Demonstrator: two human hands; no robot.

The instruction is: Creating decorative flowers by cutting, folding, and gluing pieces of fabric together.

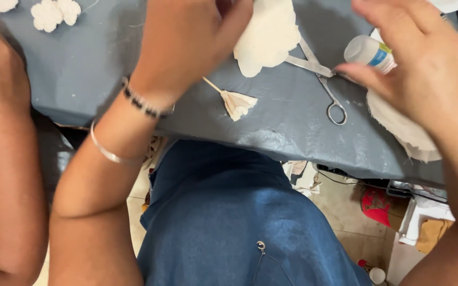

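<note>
White scalloped fabric piece [269, 37] lies on the grey-blue table [91, 69], top centre. The person's left hand [186, 42] covers its left edge, fingers curled down over it; whether they pinch it can't be told. The right hand [425, 69] hovers fingers spread, gripping nothing, its fingertip touching the scissors [319, 79], which lie just right of the fabric piece. Small white bottle [369, 52] with blue label lies under that hand, cap on, contents not visible. A frayed white cloth round [398, 127] sits beneath the right palm. Small folded fabric on a stick [237, 103] lies near the table edge. White flower shapes [54, 13] top left. Another person's arm [1, 132] at far left.
</note>
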